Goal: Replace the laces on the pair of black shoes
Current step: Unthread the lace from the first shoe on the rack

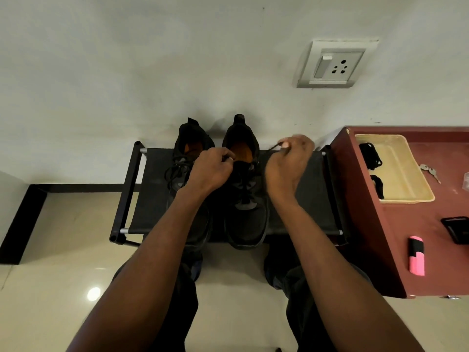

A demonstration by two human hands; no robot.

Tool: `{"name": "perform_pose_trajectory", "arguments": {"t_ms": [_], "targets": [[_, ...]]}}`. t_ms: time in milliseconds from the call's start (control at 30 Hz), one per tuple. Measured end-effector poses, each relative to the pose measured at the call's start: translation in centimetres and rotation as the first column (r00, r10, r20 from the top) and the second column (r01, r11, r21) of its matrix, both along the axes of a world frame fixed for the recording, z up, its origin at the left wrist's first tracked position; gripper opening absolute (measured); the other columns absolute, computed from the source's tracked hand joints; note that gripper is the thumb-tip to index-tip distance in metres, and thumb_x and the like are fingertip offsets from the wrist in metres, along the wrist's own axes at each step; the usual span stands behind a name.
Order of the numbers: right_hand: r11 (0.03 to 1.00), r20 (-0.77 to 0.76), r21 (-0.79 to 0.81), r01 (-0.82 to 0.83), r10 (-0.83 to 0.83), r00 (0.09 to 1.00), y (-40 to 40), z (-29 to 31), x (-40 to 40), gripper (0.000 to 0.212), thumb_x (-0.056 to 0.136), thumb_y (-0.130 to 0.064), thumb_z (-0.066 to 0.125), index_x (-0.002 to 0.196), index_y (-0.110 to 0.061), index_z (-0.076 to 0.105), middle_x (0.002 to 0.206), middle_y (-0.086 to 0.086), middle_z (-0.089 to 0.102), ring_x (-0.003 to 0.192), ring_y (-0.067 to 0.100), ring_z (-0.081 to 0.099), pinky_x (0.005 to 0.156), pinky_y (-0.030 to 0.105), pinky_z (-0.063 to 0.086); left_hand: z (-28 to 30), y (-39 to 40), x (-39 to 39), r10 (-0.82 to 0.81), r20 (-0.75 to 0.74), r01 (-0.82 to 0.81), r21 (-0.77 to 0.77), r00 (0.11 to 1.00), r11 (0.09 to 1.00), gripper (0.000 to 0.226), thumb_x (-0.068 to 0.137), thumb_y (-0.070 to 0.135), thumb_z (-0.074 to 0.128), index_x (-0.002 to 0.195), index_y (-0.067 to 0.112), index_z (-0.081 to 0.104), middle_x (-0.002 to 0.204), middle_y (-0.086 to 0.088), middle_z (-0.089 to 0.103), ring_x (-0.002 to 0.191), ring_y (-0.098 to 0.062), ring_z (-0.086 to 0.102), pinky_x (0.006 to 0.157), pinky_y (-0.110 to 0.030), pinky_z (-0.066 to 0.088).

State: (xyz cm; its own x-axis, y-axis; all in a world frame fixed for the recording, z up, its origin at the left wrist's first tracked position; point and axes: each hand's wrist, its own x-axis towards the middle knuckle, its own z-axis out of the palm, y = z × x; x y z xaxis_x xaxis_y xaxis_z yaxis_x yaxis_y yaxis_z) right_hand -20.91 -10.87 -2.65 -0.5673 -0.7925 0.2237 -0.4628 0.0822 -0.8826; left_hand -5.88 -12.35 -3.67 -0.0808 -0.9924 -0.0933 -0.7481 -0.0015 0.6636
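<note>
Two black shoes with orange insoles stand side by side on a black shoe rack (pixel 312 199), heels towards the wall. The left shoe (pixel 189 148) has a loose tangle of black lace over its tongue. Over the right shoe (pixel 247 219) both hands work at the collar. My left hand (pixel 212 171) grips the collar's left edge with curled fingers. My right hand (pixel 289 161) pinches the black lace end (pixel 272 148), pulled out to the right of the shoe. More black laces (pixel 371 156) lie in a cream tray (pixel 406 179) on the right.
A maroon table (pixel 416 214) stands right of the rack, bearing the tray, keys (pixel 430 171), a black wallet (pixel 456 228) and a pink and black object (pixel 416 255). A wall socket (pixel 335 64) is above. My knees show below the rack over a glossy tile floor.
</note>
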Motion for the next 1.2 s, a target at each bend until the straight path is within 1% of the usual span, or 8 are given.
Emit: {"name": "perform_pose_trajectory", "arguments": {"t_ms": [67,200,300,400,700,1000,1100,1200], "targets": [[0.986,0.166,0.111,0.124,-0.142,0.976,-0.5,-0.3,-0.4,0.025,0.088,0.012,0.042,0.1,0.0,0.061,0.127,0.011,0.044,0.096,0.016,0.055,0.09,0.028,0.049,-0.1,0.1,-0.2,0.003,-0.003,-0.003,-0.005,1.0,1.0,0.026,0.1,0.016,0.051,0.117,0.014,0.069,0.103,-0.003,0.07,0.065,-0.008,0.055,0.058,-0.023,0.038],[0.989,-0.157,-0.011,-0.149,0.146,0.977,0.2,-0.3,0.6,0.046,0.073,0.015,0.047,0.112,-0.003,0.063,0.141,0.014,0.041,0.132,0.026,0.042,0.106,0.025,0.04,-0.2,0.0,-0.5,0.008,-0.003,-0.008,-0.04,1.0,0.999,0.027,0.1,0.016,0.051,0.12,0.012,0.069,0.111,-0.004,0.071,0.083,-0.015,0.064,0.071,-0.025,0.043],[0.89,-0.419,0.219,-0.4,0.456,0.785,1.1,-0.4,1.9,0.036,0.077,-0.006,0.054,0.108,-0.011,0.07,0.153,0.013,0.036,0.144,0.031,0.023,0.115,0.045,0.023,-0.3,-0.1,-0.4,-0.001,0.008,0.001,-0.034,1.0,0.999,0.025,0.099,0.016,0.051,0.115,0.011,0.07,0.105,-0.007,0.072,0.082,-0.018,0.062,0.068,-0.028,0.043],[0.806,-0.499,0.458,-0.375,0.582,0.641,1.9,-1.4,2.7,0.039,0.085,-0.015,0.057,0.122,-0.014,0.068,0.162,0.016,0.021,0.149,0.035,0.009,0.117,0.05,0.012,-0.4,-0.1,-0.4,0.005,0.001,-0.005,-0.032,1.0,0.999,0.024,0.099,0.014,0.052,0.115,0.011,0.07,0.109,-0.005,0.071,0.087,-0.014,0.06,0.076,-0.027,0.042],[0.757,-0.425,0.509,-0.41,0.635,0.645,1.3,-0.9,2.0,0.039,0.084,-0.018,0.058,0.121,-0.014,0.07,0.162,0.011,0.024,0.149,0.028,0.009,0.118,0.044,0.006,-0.5,-0.3,-0.4,0.006,0.004,-0.006,-0.021,1.0,1.0,0.025,0.098,0.015,0.053,0.115,0.013,0.071,0.109,-0.004,0.072,0.087,-0.015,0.062,0.074,-0.027,0.043],[0.898,-0.378,0.281,-0.338,0.427,0.821,0.8,-1.9,1.8,0.02,0.087,-0.004,0.053,0.094,-0.002,0.072,0.149,0.012,0.043,0.138,0.028,0.037,0.114,0.044,0.028,-0.3,-0.1,-0.5,0.009,-0.006,-0.01,-0.029,1.0,1.0,0.028,0.098,0.014,0.052,0.12,0.012,0.069,0.112,-0.005,0.071,0.086,-0.019,0.065,0.068,-0.025,0.045],[0.993,-0.104,0.025,-0.115,0.117,0.988,0.1,-1.1,1.7,0.015,0.094,-0.001,0.049,0.089,-0.002,0.064,0.13,0.01,0.053,0.101,0.015,0.058,0.092,0.035,0.049,-0.2,0.0,-0.5,0.011,-0.002,-0.011,-0.029,1.0,1.0,0.028,0.099,0.015,0.052,0.121,0.014,0.069,0.11,-0.004,0.071,0.079,-0.018,0.065,0.062,-0.022,0.046],[0.983,0.249,0.01,0.184,-0.18,0.952,-0.8,0.0,0.5,0.014,0.098,0.0,0.048,0.095,-0.007,0.059,0.119,0.007,0.05,0.092,0.007,0.053,0.089,0.026,0.045,-0.4,0.0,-0.5,0.013,-0.01,-0.013,-0.014,1.0,1.0,0.027,0.1,0.016,0.051,0.12,0.014,0.069,0.108,-0.004,0.071,0.075,-0.018,0.065,0.062,-0.026,0.048]]}}
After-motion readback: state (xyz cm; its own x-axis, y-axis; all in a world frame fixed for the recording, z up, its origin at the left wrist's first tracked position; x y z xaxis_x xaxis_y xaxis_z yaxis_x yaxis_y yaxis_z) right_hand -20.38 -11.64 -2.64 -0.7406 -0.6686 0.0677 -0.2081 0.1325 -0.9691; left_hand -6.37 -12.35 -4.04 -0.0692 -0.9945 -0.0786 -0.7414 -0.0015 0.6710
